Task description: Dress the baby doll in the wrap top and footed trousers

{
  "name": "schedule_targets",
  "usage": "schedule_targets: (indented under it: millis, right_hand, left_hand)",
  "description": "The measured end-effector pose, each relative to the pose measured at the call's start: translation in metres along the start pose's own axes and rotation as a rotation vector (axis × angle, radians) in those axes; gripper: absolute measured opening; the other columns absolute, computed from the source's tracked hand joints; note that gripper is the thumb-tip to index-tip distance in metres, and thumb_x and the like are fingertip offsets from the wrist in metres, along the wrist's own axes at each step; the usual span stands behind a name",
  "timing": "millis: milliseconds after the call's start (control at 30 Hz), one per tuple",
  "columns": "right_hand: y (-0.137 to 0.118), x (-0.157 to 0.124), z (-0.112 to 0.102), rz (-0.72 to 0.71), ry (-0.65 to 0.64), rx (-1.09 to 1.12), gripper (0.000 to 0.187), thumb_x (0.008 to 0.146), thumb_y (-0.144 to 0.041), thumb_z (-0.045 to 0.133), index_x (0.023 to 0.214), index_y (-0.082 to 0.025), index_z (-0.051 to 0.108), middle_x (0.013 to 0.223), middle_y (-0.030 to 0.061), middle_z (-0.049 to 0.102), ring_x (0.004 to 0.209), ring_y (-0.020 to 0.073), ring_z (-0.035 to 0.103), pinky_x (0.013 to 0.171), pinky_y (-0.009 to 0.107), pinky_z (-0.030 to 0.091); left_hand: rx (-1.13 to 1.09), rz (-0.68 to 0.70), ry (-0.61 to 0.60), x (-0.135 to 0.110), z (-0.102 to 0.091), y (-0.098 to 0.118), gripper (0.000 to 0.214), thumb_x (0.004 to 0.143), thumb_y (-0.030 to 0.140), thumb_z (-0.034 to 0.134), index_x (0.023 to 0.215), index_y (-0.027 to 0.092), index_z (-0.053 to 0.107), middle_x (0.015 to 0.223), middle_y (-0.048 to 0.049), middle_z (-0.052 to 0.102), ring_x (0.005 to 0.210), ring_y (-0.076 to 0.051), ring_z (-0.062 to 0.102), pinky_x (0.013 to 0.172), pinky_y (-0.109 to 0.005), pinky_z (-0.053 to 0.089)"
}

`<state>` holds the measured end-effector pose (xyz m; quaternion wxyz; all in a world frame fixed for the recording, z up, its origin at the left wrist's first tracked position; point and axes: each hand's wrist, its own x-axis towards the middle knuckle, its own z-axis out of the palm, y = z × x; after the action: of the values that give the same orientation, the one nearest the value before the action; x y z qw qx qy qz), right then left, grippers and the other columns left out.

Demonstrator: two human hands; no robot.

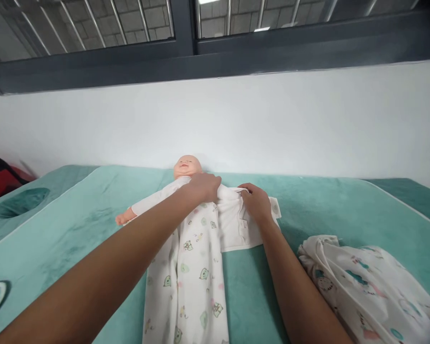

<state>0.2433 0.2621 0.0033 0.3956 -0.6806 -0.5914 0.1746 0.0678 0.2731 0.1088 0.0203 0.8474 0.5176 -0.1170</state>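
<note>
A baby doll lies on its back on a teal mat, head toward the wall, dressed in a white printed sleepsuit. One sleeved arm stretches out to the left. My left hand rests on the doll's chest with its fingers curled over the white fabric. My right hand is closed on the opened flap of the suit, which is spread out to the right of the doll.
A crumpled white printed cloth lies at the lower right on the mat. A white wall rises behind the mat, with a dark window frame above. A red and black object sits at the far left.
</note>
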Motion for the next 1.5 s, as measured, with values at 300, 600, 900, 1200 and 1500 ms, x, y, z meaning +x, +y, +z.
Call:
schedule_targets:
  millis: [300,600,900,1200,1500]
  right_hand:
    - [0.020,0.013,-0.003,0.046,0.002,0.277,0.031,0.069,-0.026,0.047,0.084,-0.021,0.074,0.087,0.0021,0.073,0.085,0.0218,0.062,0.077,0.031,0.045]
    - [0.017,0.015,0.007,0.205,-0.045,1.091,0.031,0.060,-0.027,0.067,0.091,-0.022,0.067,0.099,0.0017,0.071,0.092,0.0166,0.065,0.081,0.027,0.053]
    - [0.012,0.015,0.000,0.274,0.197,0.904,0.018,0.065,-0.021,0.061,0.083,-0.019,0.064,0.096,0.0056,0.070,0.086,0.0163,0.064,0.071,0.027,0.052]
    - [-0.060,-0.046,0.049,-0.531,-0.306,0.225,0.037,0.087,-0.045,0.056,0.118,-0.025,0.057,0.124,0.0065,0.056,0.118,0.0234,0.047,0.105,0.041,0.033]
    - [-0.057,-0.045,0.052,-0.373,-0.335,0.290,0.032,0.074,-0.052,0.069,0.087,-0.024,0.060,0.118,0.0043,0.044,0.118,0.0232,0.040,0.106,0.039,0.030]
  left_hand:
    - [-0.010,-0.098,0.076,-0.029,-0.018,-0.036,0.027,0.076,0.018,0.054,0.104,0.019,0.055,0.101,-0.0099,0.065,0.082,-0.025,0.063,0.067,-0.034,0.047]
    - [-0.043,-0.149,0.162,0.003,0.026,0.007,0.034,0.082,0.019,0.052,0.116,0.014,0.053,0.113,-0.0158,0.062,0.104,-0.031,0.059,0.086,-0.045,0.044]
    - [-0.252,-0.049,0.426,-0.051,0.052,0.011,0.025,0.092,0.029,0.043,0.110,0.020,0.058,0.113,-0.0083,0.063,0.111,-0.024,0.055,0.099,-0.039,0.038]
    - [-1.148,-0.531,0.779,-0.105,0.121,-0.057,0.037,0.087,0.044,0.053,0.117,0.022,0.053,0.128,-0.0076,0.055,0.120,-0.021,0.050,0.103,-0.034,0.038]
    - [-1.076,-0.437,0.860,-0.105,0.134,-0.059,0.035,0.077,0.044,0.065,0.098,0.021,0.049,0.118,-0.0065,0.051,0.113,-0.020,0.050,0.100,-0.033,0.038]
